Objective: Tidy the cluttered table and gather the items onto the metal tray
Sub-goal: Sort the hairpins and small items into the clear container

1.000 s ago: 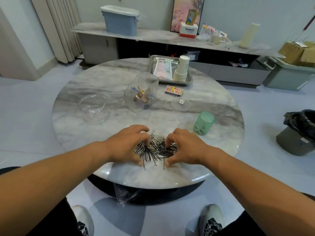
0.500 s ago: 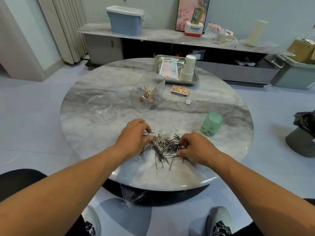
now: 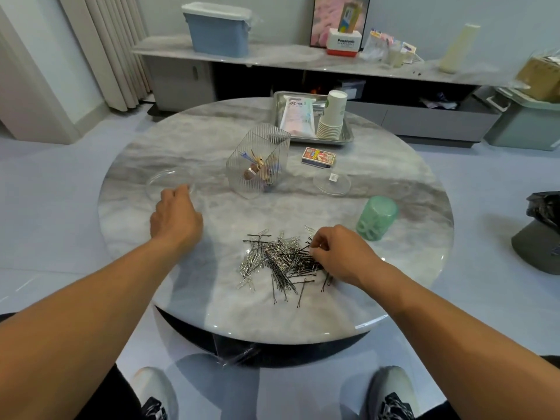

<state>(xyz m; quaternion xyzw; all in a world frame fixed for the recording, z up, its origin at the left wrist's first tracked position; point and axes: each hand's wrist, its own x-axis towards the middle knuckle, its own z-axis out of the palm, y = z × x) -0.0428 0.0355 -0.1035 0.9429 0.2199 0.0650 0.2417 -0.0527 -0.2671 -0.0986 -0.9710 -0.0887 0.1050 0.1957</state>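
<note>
Pins lie heaped on the near bench; the right hand pinches some at the heap's right edge. The left hand, fingers curled, reaches the clear dish; whether it grips, I cannot tell. The tray sits at the far edge.

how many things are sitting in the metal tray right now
2: a white packet lying on the left side of the metal tray, and a stack of paper cups on the right. Smaller things may be hidden behind them.

"Panasonic" stands in dark letters on the white-and-red box on the far marble shelf; other print is too small to read.
</note>
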